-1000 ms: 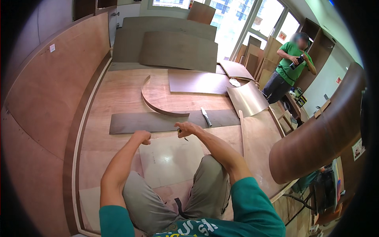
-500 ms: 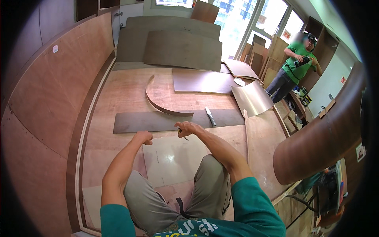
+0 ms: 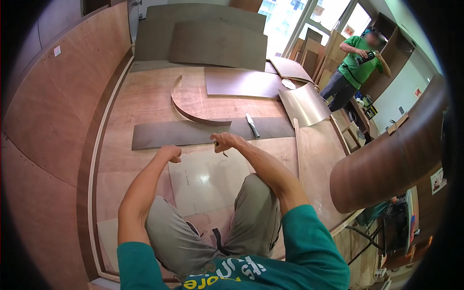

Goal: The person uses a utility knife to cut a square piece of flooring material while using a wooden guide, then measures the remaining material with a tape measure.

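My left hand [image 3: 171,153] is curled closed above a pale square sheet [image 3: 205,191]; whatever it may hold is hidden. To its right, my right hand [image 3: 227,142] grips a small yellow-and-black tool, probably a tape measure, with a dark strap dangling below. Just beyond both hands lies a long grey-brown strip [image 3: 159,136]. On it rest a putty knife [image 3: 253,126] with a grey handle and one end of a curved thin brown band [image 3: 193,117]. My bent knees are below my hands, over the plywood surface [image 3: 125,183].
Curved plywood panel [image 3: 53,101] at left; grey sheets [image 3: 212,43] and a laminate board [image 3: 239,83] at back; bent metallic sheet [image 3: 303,106] and large curved brown veneer [image 3: 382,159] at right. A co-worker [image 3: 357,67] in green stands back right, both hands on a black object.
The view has tilted, so the surroundings and my hands sit higher in the picture. My hands keep nearly the same pose. The co-worker has shifted head and arms slightly.
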{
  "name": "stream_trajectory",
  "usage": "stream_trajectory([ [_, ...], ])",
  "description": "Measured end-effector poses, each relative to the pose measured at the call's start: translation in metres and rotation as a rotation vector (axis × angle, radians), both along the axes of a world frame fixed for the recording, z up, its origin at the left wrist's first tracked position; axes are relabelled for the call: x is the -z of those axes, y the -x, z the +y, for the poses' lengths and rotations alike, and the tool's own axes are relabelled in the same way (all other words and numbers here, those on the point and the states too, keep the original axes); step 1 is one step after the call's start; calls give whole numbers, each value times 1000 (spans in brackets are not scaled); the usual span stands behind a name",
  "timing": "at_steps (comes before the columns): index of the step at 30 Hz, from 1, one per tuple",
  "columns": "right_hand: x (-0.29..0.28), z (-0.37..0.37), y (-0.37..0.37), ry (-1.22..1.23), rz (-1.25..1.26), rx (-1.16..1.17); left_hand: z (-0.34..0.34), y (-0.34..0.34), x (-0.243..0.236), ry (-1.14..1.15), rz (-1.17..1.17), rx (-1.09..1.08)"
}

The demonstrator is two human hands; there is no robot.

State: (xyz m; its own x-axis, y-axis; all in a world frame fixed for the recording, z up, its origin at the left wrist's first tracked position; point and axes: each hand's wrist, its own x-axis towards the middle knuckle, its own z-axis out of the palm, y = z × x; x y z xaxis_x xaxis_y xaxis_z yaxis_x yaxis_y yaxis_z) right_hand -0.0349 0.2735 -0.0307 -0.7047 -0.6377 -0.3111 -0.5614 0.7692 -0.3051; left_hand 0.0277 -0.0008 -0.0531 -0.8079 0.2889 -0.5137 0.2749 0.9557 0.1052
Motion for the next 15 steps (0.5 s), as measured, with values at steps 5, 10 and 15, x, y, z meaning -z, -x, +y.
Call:
stream_trajectory([
  [5, -8, -15, -9, -73, -31, 18, -8, -4, -1, 41, -8, 14],
  [10, 1, -12, -6, -23, -4, 23, -1, -5, -8, 35, -44, 2],
  [15, -1, -14, -4, -76, -37, -5, -9, -6, -8, 43, -35, 6],
])
